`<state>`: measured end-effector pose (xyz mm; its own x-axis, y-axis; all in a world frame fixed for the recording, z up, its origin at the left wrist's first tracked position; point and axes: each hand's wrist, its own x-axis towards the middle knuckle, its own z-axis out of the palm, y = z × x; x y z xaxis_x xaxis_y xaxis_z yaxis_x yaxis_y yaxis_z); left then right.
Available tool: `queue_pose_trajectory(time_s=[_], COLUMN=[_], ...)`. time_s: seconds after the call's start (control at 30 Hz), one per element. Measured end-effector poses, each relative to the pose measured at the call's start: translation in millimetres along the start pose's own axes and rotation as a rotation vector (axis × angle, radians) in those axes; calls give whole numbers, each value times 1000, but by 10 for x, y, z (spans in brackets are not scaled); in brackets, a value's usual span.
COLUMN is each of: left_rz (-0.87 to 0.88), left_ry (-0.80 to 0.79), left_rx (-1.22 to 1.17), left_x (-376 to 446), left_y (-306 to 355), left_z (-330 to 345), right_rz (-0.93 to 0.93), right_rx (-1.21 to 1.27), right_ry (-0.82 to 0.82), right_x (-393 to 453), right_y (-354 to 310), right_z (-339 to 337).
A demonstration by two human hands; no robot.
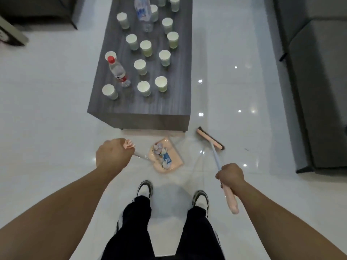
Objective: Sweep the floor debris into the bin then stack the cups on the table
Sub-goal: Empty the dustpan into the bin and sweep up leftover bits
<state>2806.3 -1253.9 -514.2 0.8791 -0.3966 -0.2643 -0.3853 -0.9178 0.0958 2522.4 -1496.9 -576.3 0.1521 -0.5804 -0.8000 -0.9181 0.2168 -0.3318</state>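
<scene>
- The sweeping step is judged to be in hand, and near its end: crumpled debris [163, 156] is seen lying inside the pink dustpan [166, 158], which rests on the white floor [56, 109] just in front of the near end of the grey table [139, 109].
- The dustpan's long handle is gripped near its pink top by the left hand [112, 156], with the fingers curled tightly round it.
- The broom [210, 140] is held by the right hand [231, 176]; the fingers are wrapped round the shaft just above its pink grip, and the brush head is set on the floor to the right of the dustpan, apart from it.
- One small dark speck [246, 149] is noticed on the floor to the right of the brush head; whether it is debris cannot be told.
- No bin is shown, so the next move is judged to call for the loaded dustpan being kept level, carried to the bin and tipped there.
- The paper cups [142, 67] are found scattered upright and unstacked over the table, among two plastic bottles [118, 72]; stacking has not yet been started, and both hands would need to be freed of the tools first.
</scene>
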Motion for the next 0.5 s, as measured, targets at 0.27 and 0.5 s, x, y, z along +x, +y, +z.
queue_pose_trajectory(time_s=[0.27, 0.5], left_rz=[-114, -96], left_ry=[21, 17], left_rx=[30, -5], left_x=[-375, -389], left_y=[90, 22], left_z=[251, 199], right_rz=[-42, -66], right_rx=[-281, -218], right_ry=[-227, -337], right_x=[-73, -447], right_y=[474, 507], right_z=[65, -164])
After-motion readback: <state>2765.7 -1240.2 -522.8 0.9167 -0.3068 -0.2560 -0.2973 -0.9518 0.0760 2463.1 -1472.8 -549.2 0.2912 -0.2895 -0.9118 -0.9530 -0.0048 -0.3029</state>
